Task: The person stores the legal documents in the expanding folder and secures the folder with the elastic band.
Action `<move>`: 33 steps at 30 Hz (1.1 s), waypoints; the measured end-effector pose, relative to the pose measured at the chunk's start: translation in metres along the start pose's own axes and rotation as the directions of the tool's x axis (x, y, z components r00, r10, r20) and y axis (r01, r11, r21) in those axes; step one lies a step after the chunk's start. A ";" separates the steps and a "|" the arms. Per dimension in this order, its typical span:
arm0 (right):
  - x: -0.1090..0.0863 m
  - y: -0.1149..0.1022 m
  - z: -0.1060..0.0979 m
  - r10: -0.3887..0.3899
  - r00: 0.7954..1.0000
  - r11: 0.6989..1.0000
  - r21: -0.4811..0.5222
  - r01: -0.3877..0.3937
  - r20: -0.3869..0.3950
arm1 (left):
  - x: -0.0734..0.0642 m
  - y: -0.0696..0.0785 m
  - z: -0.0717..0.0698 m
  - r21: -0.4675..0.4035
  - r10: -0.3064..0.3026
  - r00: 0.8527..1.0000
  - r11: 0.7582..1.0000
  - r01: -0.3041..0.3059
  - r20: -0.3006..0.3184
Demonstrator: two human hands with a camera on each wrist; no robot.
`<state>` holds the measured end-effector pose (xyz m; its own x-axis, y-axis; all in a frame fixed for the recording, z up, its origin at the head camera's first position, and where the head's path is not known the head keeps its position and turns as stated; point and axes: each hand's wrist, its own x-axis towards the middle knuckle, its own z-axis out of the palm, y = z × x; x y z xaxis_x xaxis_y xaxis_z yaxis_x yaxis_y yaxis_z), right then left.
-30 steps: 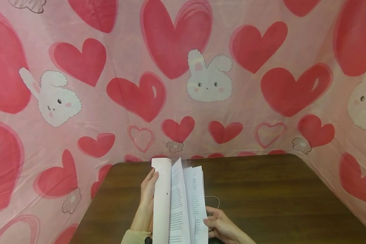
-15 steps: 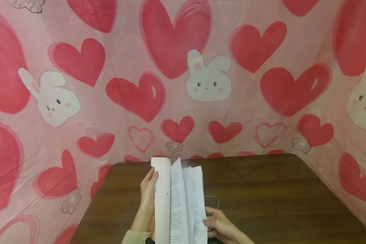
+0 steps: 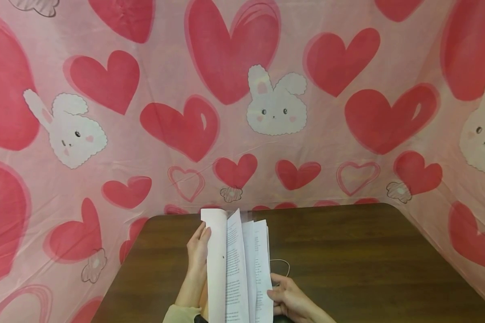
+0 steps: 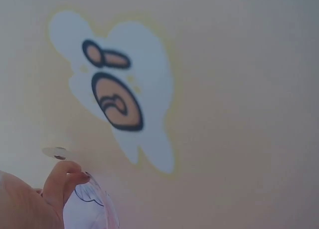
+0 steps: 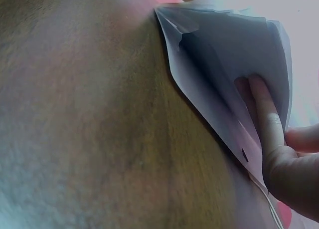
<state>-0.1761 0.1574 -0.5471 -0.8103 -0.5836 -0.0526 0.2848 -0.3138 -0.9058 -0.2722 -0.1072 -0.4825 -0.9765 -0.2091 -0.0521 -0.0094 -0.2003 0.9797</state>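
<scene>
A folder of printed sheets stands spread in front of me, its white inner side [image 3: 216, 269] folded over at the left. My left hand [image 3: 198, 246] grips its left edge, thumb in front and fingers behind. In the left wrist view the tan outer cover [image 4: 234, 114] carries a white cartoon figure, and the left hand [image 4: 47, 199] is at its edge near a round snap. My right hand [image 3: 288, 294] pinches the right edge of the printed sheets [image 3: 262, 269]. Seen from the right wrist, two fingers [image 5: 268, 112] reach behind these sheets, and the thumb lies on their other side.
The dark wooden table [image 3: 372, 260] lies under and behind the folder. A thin pale cord [image 3: 284, 261] loops out at the folder's right side. Pink fabric [image 3: 266, 148] with hearts and rabbits hangs around the table's back and sides.
My right hand and the right edge of the sheets have shifted slightly left. The left hand keeps its grip and has hardly moved.
</scene>
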 end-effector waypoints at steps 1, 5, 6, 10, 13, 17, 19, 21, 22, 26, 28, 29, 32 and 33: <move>0.000 0.000 0.000 0.002 1.000 1.000 -0.002 -0.002 -0.002 | 0.000 0.000 0.000 0.002 0.002 1.000 1.000 -0.002 -0.004; 0.002 0.001 0.000 0.003 1.000 1.000 -0.006 -0.004 -0.008 | 0.001 -0.001 0.002 0.017 0.007 1.000 1.000 -0.007 -0.023; 0.003 0.001 0.000 0.006 1.000 1.000 -0.008 -0.006 -0.008 | 0.002 -0.001 0.003 0.021 0.016 0.999 1.000 -0.015 -0.034; 0.004 0.002 0.000 0.005 1.000 1.000 -0.009 -0.005 -0.016 | 0.002 -0.006 0.004 0.015 0.040 0.998 0.999 -0.039 -0.058; 0.004 0.003 0.001 -0.001 1.000 1.000 -0.006 0.000 -0.026 | 0.002 -0.008 0.007 0.000 0.032 0.996 0.999 -0.032 -0.079; 0.005 0.004 0.003 0.000 0.999 1.000 -0.006 0.000 -0.032 | 0.001 -0.007 0.011 -0.015 0.012 0.994 1.000 -0.014 -0.111; 0.006 0.004 0.003 0.002 0.999 1.000 -0.010 -0.002 -0.038 | 0.001 -0.006 0.012 -0.031 0.001 0.994 1.000 -0.004 -0.110; 0.007 0.005 0.003 0.003 0.999 1.000 -0.014 -0.003 -0.043 | 0.001 -0.006 0.012 -0.037 -0.004 0.994 0.999 0.000 -0.111; 0.007 0.005 0.003 0.004 0.999 1.000 -0.017 -0.005 -0.044 | 0.000 -0.006 0.013 -0.039 -0.005 0.994 0.999 0.001 -0.113; 0.008 0.005 0.003 0.006 0.999 1.000 -0.022 -0.007 -0.042 | 0.000 -0.006 0.014 -0.043 -0.018 0.991 0.999 0.013 -0.129; 0.009 0.005 0.004 0.005 0.999 1.000 -0.021 -0.006 -0.039 | -0.001 -0.006 0.014 -0.038 -0.015 0.991 0.999 0.009 -0.137; 0.010 0.006 0.004 0.003 0.999 1.000 -0.019 -0.004 -0.039 | -0.001 -0.006 0.015 -0.036 -0.013 0.990 0.999 0.008 -0.138; 0.012 0.006 0.005 0.004 0.999 1.000 -0.015 -0.005 -0.039 | -0.002 -0.006 0.015 -0.034 -0.003 0.990 0.999 -0.002 -0.138; 0.012 0.006 0.005 0.006 0.999 1.000 -0.014 -0.006 -0.039 | -0.002 -0.006 0.015 -0.032 0.005 0.991 0.999 -0.009 -0.137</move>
<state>-0.1817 0.1446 -0.5507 -0.8279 -0.5559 -0.0741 0.2829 -0.2999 -0.9111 -0.2729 -0.0913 -0.4849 -0.9379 -0.3391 -0.0737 0.0062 -0.2286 0.9735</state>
